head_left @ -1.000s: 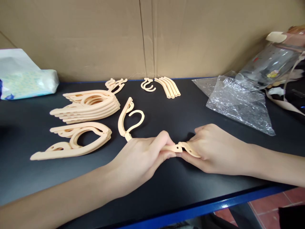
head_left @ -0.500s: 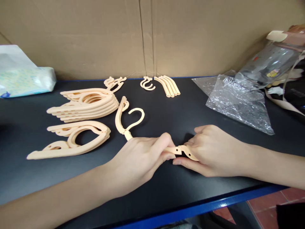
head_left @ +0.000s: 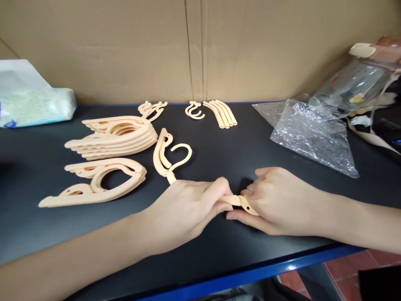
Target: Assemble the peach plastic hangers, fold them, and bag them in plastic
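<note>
My left hand [head_left: 191,209] is closed around one arm of a cream folding clothes hanger [head_left: 159,156], whose hook and other arm stick out to the left over the black table. Facing it, my right hand [head_left: 278,200] grips a curved cream hanger piece [head_left: 247,205] with a small dark hole. Between my hands the ends of the two parts meet; most of the right-hand piece is hidden by my fingers. To the left lie a stack of folded hangers [head_left: 115,140] and a smaller group of folded hangers [head_left: 97,196].
Behind are loose hooks [head_left: 194,110], several curved strips [head_left: 221,113] and small hanger parts [head_left: 152,109] before a cardboard wall [head_left: 125,50]. Clear plastic bags [head_left: 313,136] and a transparent bottle [head_left: 351,83] are at right, a soft packet [head_left: 37,100] at left. The table's blue edge [head_left: 250,274] is nearest.
The dark hole at the end of the left-hand part no longer shows, and that end now meets the right-hand piece closely. At the hanger's far arm, an inner strip has swung slightly outward.
</note>
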